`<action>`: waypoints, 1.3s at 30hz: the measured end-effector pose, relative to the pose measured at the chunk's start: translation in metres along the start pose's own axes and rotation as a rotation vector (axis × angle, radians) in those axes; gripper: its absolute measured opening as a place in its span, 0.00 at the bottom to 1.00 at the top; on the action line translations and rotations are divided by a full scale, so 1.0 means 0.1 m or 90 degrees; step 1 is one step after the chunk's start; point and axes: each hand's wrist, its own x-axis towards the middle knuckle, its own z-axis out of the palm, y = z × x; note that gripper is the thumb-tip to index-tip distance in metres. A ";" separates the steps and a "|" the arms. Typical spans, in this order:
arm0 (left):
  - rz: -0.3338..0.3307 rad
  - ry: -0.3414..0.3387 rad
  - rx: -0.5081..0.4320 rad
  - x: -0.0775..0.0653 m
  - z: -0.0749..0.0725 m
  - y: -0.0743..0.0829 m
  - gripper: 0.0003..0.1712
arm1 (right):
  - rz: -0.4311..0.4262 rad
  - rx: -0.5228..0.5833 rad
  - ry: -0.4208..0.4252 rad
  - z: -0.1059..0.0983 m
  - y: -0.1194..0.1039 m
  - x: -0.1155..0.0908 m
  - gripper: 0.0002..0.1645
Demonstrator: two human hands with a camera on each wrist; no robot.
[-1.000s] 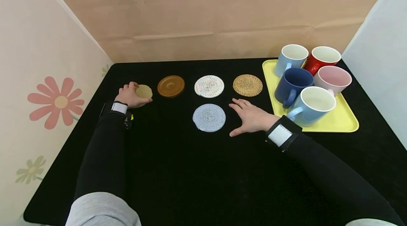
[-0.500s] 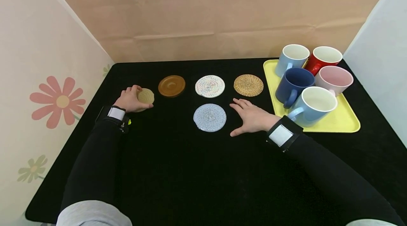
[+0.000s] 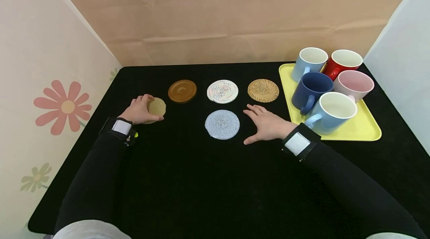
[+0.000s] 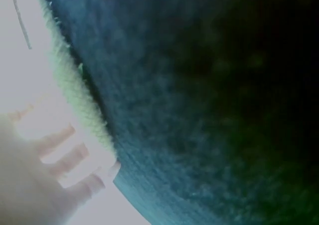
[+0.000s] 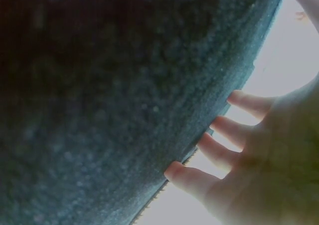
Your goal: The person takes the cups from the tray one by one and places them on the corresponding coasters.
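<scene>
The left hand [image 3: 137, 111], at middle left of the frame, grips a beige round woven coaster [image 3: 158, 107] to its right; the farther right hand [image 3: 268, 123] is spread, without object.

mugs [image 3: 312, 91] are blocking the right hand [image 3: 268, 123]'s way rightward; free room is stretching across the table [image 3: 188, 183] between the forearms [image 3: 90, 183].
</scene>
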 end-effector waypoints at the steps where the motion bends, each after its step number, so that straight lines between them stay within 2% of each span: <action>1: 0.003 -0.004 -0.001 -0.01 0.00 0.01 0.57 | 0.000 0.001 0.001 0.00 0.00 0.00 0.64; 16: 0.057 -0.036 -0.004 -0.14 0.07 0.13 0.57 | -0.007 -0.005 0.006 0.02 0.03 0.00 0.65; 39: 0.116 -0.047 0.005 -0.26 0.17 0.43 0.54 | -0.013 -0.004 0.014 0.01 0.01 -0.01 0.64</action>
